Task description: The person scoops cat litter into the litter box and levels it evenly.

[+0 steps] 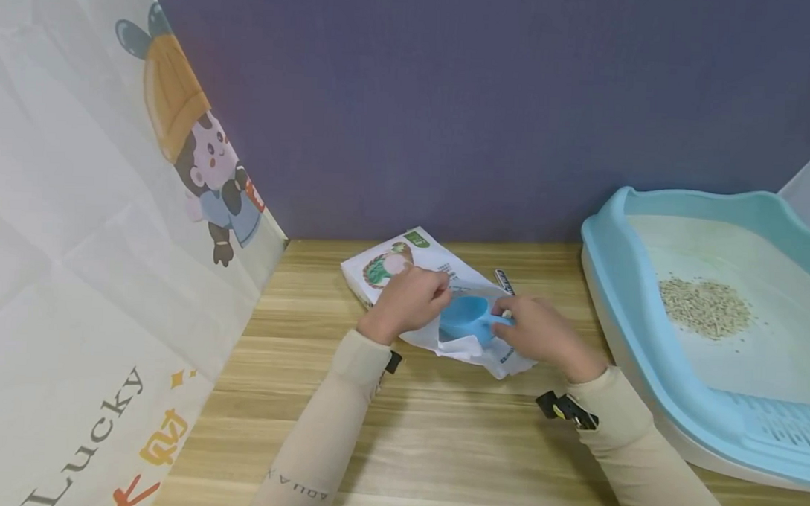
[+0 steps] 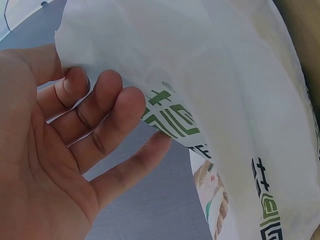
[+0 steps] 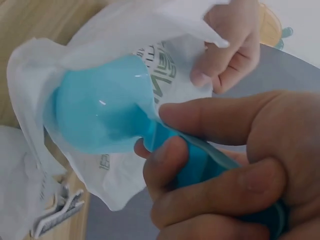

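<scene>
A white printed bag [image 1: 438, 263] lies on the wooden table, its torn mouth toward me. My left hand [image 1: 413, 296] pinches the edge of that mouth between thumb and index finger; in the left wrist view the other fingers of the left hand [image 2: 75, 135] are spread loosely beside the plastic. With my right hand [image 1: 539, 331] I grip the handle of a light blue scoop [image 1: 466, 318]. The bowl of the scoop [image 3: 105, 105] sits inside the bag's opening, and the right thumb presses on top of the handle. What lies deeper in the bag is hidden.
To the right stands a blue and white litter box [image 1: 663, 344] with a patch of beige pellets [image 1: 707, 307] on its floor. A small dark-and-white striped object [image 1: 504, 281] lies behind the bag. A purple wall panel [image 1: 437, 113] and a printed white sheet [image 1: 65, 196] border the table.
</scene>
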